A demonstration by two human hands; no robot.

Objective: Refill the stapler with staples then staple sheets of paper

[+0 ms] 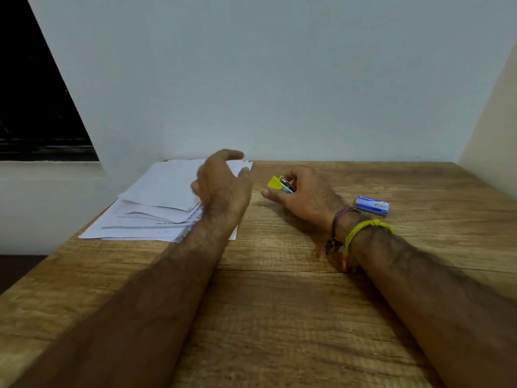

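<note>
— Pale wall fills the back. What is under it?

— A big brown wooden bench. It goes right up to the wall. A dark window is on the far left.

— What is the biggest thing on the bench?

— A messy pile of white paper sheets. It lies on the far left part of the bench. Some sheets sit crooked on top of the others, and a few have gray print on them.

— Where is the left hand?

— It is over the right side of the paper pile. It looks a bit blurry. The fingers are loose and bent a little. I can't see it holding anything. I cannot tell if it touches the paper.

— And the right hand?

— It is near the middle of the bench, just to the right of the paper. It holds a little yellow stapler. The fingers curl around it. The yellow end and some shiny metal stick out on the left.

— Is there a box?

— Yes, a small blue and white box. It lies flat on the bench behind the right wrist. It looks shut, so I cannot see what is inside.

— Anything on that wrist?

— A yellow string band and a thin dark one.
</note>
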